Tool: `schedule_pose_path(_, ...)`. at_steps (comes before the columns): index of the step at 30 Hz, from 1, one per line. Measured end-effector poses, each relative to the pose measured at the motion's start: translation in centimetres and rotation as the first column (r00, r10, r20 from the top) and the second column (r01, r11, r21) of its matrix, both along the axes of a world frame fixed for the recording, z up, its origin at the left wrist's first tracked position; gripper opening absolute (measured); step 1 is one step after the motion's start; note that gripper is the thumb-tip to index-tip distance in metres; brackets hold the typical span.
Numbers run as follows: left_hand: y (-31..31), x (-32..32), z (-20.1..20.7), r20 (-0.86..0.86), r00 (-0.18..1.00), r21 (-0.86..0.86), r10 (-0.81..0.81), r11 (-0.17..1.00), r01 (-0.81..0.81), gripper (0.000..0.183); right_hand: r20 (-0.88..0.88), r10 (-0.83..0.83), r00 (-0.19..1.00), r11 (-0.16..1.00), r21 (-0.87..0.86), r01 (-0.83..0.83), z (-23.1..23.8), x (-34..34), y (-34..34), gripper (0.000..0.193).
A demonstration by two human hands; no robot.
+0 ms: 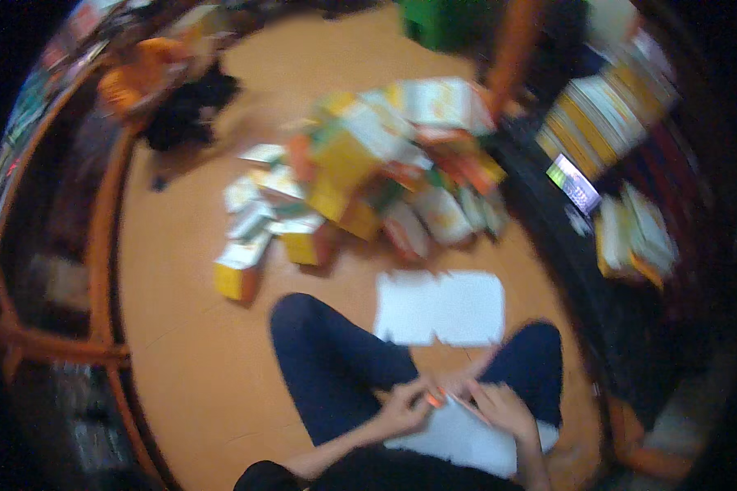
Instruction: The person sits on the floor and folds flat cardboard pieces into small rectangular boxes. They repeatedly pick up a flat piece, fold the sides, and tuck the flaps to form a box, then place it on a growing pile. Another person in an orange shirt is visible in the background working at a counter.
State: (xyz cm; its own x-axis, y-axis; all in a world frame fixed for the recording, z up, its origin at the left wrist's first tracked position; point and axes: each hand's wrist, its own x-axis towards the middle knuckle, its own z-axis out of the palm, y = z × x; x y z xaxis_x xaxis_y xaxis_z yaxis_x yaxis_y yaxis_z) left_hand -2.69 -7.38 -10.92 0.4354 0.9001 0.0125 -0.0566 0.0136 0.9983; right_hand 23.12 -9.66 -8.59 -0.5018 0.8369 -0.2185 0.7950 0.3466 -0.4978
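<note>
I sit cross-legged on the floor, and both my hands meet over a white flat sheet [446,442], probably card, in my lap. My left hand [409,407] is closed, its fingertips pinching something small and orange that is too blurred to name. My right hand [502,407] is closed at the upper edge of the lap sheet, its fingers bent over that edge. Just beyond my crossed legs another white flat sheet [440,307] with notched edges lies on the floor, apart from both hands.
A big loose heap of yellow, white, orange and green boxes [336,172] lies ahead. Further boxes [635,233] and a lit phone-like screen [574,184] are on the right. A person in orange [143,78] sits far left. Wooden framing [106,245] borders the left side.
</note>
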Motion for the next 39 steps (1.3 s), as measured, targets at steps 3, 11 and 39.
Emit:
schedule_pose_path(3, 0.0, -0.2, 0.3, -0.043, 0.998, 0.003, -0.051, 0.999, 0.051, 0.012, 0.065, -0.174, 0.983, 0.983, -0.047, 0.177, -1.0, -0.9, -1.4, 0.042)
schedule_pose_path(11, -0.1, -0.2, -1.3, 0.028, 0.995, 0.021, -0.094, 0.995, 0.093, 0.013, -0.474, -0.810, 0.345, 0.570, -0.498, 0.653, -5.3, -3.0, -2.8, 0.059)
schedule_pose_path(39, 1.6, -0.2, -1.8, 0.145, 0.975, 0.012, -0.171, 0.985, 0.171, 0.019, -0.133, -0.930, 0.342, 0.364, -0.222, 0.904, -2.6, 0.6, -7.9, 0.048)
